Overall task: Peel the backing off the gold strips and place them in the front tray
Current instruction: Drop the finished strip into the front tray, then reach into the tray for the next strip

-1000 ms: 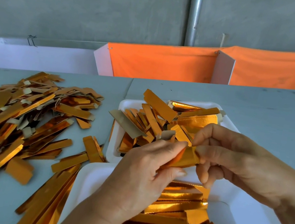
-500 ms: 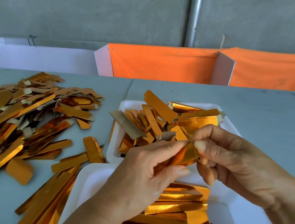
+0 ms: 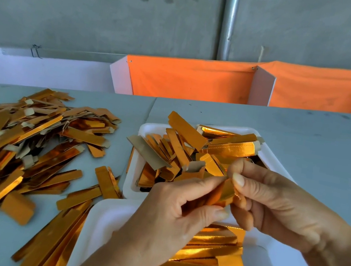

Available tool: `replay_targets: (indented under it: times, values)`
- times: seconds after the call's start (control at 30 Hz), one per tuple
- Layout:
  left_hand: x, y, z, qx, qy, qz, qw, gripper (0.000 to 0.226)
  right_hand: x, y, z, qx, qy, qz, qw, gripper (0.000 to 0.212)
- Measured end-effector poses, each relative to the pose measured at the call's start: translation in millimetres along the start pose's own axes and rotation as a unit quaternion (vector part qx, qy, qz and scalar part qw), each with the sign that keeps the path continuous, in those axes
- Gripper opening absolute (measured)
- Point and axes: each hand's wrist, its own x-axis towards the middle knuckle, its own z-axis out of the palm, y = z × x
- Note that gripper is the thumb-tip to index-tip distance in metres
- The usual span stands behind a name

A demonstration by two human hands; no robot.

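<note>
My left hand (image 3: 173,216) and my right hand (image 3: 274,202) meet above the gap between two white trays, and both pinch one small gold strip (image 3: 223,193). The strip is bent between the fingertips, and most of it is hidden by my fingers. The front tray (image 3: 97,231) lies nearest me and holds several shiny gold strips (image 3: 208,249). Beyond it, the rear tray (image 3: 269,152) is heaped with gold strips and grey-backed pieces.
A large loose pile of gold strips with grey backing tabs (image 3: 18,136) covers the grey table at the left, with more strips (image 3: 54,238) beside the front tray. Orange cloth bins (image 3: 190,79) with white dividers stand behind the table, against a concrete wall.
My right thumb and forefinger have shifted along the strip's end and pulled slightly to the right, bending the strip more. My left hand has stayed where it was.
</note>
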Motion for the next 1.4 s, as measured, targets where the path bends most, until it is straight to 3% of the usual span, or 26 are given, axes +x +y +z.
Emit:
replay_targets:
  times: [0.2, 0.4, 0.5, 0.57, 0.63, 0.73, 0.8, 0.93, 1.0, 1.03, 1.1, 1.2, 1.23, 1.3, 1.4]
  values:
    - [-1.1, -1.3, 2.6, -0.016, -0.001, -0.031, 0.999, 0.064, -0.3, -1.6, -1.2, -0.023, 0.005, 0.013, 1.0, 0.028]
    - [-0.5, -2.6, 3.1, 0.007, 0.0, -0.036, 0.999, 0.067, -3.9, -2.0, -5.2, -0.084, 0.012, 0.053, 0.995, 0.03]
    - [-0.5, -2.2, 3.1, 0.014, -0.016, -0.046, 0.999, 0.069, -1.7, -0.9, -6.6, -0.129, 0.131, 0.006, 0.983, 0.042]
    - [-1.2, -2.9, 4.9, 0.037, -0.042, -0.046, 0.997, 0.066, 1.3, -0.1, -6.2, -0.165, 0.261, -0.094, 0.946, 0.041]
    - [-2.2, -3.4, 7.0, 0.062, -0.052, -0.027, 0.996, 0.059, 4.2, 0.1, -1.6, -0.213, 0.311, -0.162, 0.912, 0.032]
    - [-1.7, -0.2, 7.7, 0.081, -0.059, -0.001, 0.995, 0.038, 9.0, 4.4, 16.4, -0.34, 0.218, -0.171, 0.899, 0.022]
    - [-1.4, 0.6, 7.4, 0.077, -0.051, 0.018, 0.996, 0.021, 13.2, 9.6, 24.4, -0.446, 0.153, -0.155, 0.868, 0.023]
    - [-1.0, 2.2, 6.5, 0.093, -0.024, 0.038, 0.995, 0.015, 21.1, 16.9, 27.8, -0.513, 0.133, -0.146, 0.836, 0.024]
    - [-0.6, 1.0, 6.1, 0.116, 0.0, 0.027, 0.993, 0.013, 23.5, 19.1, 26.6, -0.497, 0.177, -0.176, 0.831, 0.022]
    - [0.0, -0.1, 6.0, 0.136, 0.033, 0.019, 0.99, 0.014, 24.2, 19.4, 24.6, -0.447, 0.221, -0.191, 0.845, 0.022]
    - [2.0, -3.3, 4.8, 0.184, 0.141, 0.011, 0.973, 0.015, 22.1, 14.0, 17.9, -0.265, 0.297, -0.225, 0.889, 0.021]
    - [4.4, -5.4, -2.3, 0.198, 0.282, 0.012, 0.939, 0.025, 14.3, -0.4, 6.0, -0.09, 0.31, -0.242, 0.915, 0.016]
    - [4.3, -6.0, -3.8, 0.168, 0.283, -0.006, 0.944, 0.034, 12.1, -2.2, 3.4, -0.078, 0.302, -0.238, 0.92, 0.015]
    - [4.0, -4.3, -2.6, 0.103, 0.214, -0.074, 0.969, 0.053, 10.8, -1.5, 1.4, -0.07, 0.294, -0.231, 0.925, 0.015]
    - [3.5, -2.6, 7.8, 0.154, 0.106, -0.099, 0.977, 0.069, 12.6, 0.5, 2.9, -0.112, 0.303, -0.218, 0.921, 0.02]
